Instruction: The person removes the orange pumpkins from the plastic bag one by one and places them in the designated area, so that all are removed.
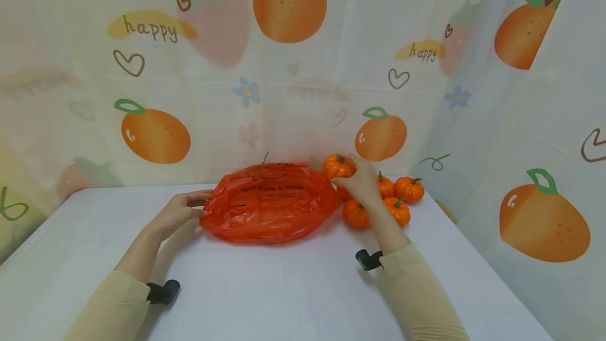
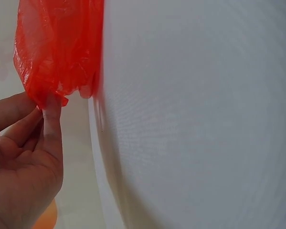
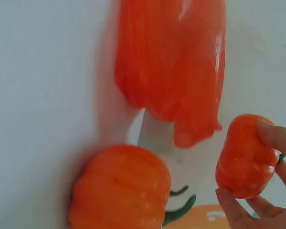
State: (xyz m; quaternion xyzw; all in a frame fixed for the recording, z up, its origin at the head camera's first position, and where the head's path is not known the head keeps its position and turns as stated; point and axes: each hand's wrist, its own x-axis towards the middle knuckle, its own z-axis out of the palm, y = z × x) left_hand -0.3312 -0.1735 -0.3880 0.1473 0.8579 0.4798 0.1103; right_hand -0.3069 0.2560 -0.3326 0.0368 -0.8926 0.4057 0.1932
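A red plastic bag (image 1: 270,209) with dark printing lies on its side on the white table. My left hand (image 1: 177,214) pinches the bag's left end; the left wrist view shows thumb and fingers on the gathered red plastic (image 2: 57,57). Just above the bag's right end, my right hand (image 1: 362,180) holds a small orange pumpkin (image 1: 339,166) with a green stem. In the right wrist view, fingers and thumb grip that pumpkin (image 3: 248,156) near the bag's right end (image 3: 176,86), with a gap between them.
Several more small pumpkins (image 1: 409,190) sit in a group at the right of the table, partly behind my right forearm. One large pumpkin (image 3: 119,188) is close in the right wrist view. A fruit-printed curtain (image 1: 293,83) hangs behind the white table (image 1: 265,288).
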